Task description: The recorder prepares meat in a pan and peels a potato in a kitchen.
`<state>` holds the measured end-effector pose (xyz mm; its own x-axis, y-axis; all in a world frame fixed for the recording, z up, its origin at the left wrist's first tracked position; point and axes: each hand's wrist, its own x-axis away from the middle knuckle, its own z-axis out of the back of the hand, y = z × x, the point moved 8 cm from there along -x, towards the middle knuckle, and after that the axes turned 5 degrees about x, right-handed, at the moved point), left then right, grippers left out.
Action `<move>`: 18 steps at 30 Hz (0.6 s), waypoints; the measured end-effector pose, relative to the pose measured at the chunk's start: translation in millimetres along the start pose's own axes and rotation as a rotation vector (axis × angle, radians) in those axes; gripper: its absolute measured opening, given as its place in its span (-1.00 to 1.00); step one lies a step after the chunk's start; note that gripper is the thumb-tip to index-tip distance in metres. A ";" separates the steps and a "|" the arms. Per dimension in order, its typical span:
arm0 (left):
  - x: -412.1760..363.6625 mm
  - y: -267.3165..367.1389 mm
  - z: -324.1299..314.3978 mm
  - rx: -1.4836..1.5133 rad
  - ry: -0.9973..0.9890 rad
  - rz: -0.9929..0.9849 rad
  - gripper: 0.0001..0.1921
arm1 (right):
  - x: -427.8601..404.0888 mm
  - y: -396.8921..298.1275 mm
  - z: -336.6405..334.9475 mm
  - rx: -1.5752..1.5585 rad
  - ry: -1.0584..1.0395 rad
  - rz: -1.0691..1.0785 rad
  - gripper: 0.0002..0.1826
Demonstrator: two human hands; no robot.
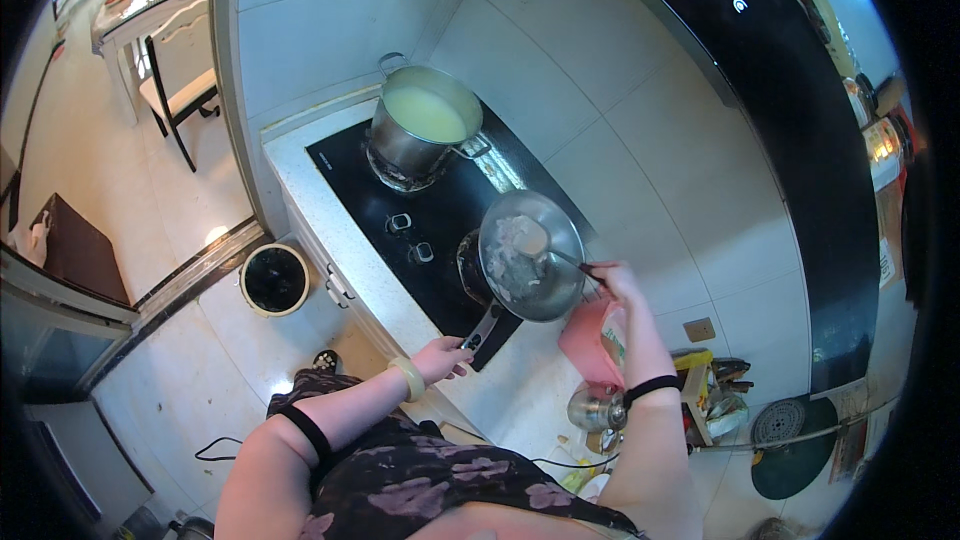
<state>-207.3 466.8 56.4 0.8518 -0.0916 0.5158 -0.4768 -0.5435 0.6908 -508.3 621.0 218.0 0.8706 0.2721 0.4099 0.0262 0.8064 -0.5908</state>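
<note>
A metal wok [553,298] is tilted over the right burner of a black glass gas hob [375,217], with pale food [504,240] and some liquid in it. My left hand [445,360] grips the wok's long handle [486,326]. In my right hand [616,279] is the dark handle of a ladle, whose round bowl [531,237] rests among the food. On the left burner stands a tall steel stockpot [409,139] with two loop handles, holding a pale yellowish liquid [424,114].
A pink container [586,345] and a steel canister [590,410] stand right of the hob, beneath my right forearm. Black range hood [750,90] overhangs the right side. An open round bin [275,280] is on the floor at left, by the doorway. Two control knobs [410,236] sit at the hob's front.
</note>
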 end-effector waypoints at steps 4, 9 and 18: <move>-5.7 -0.2 -15.5 -0.023 -0.056 0.002 -0.56 | -29.9 33.4 62.8 0.406 0.149 0.068 -0.80; -3.9 -2.8 -14.9 -0.011 -0.047 -0.009 -0.56 | -20.8 -4.6 10.0 0.460 0.175 0.071 -0.74; -2.4 3.9 -12.5 -0.030 -0.076 -0.003 -0.57 | 86.4 -72.3 -22.4 0.947 0.121 0.510 -0.70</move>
<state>-213.9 475.4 64.2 0.8667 -0.1542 0.4745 -0.4797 -0.5188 0.7076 -423.9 574.4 280.6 0.7159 0.6783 0.1657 -0.6975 0.7053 0.1263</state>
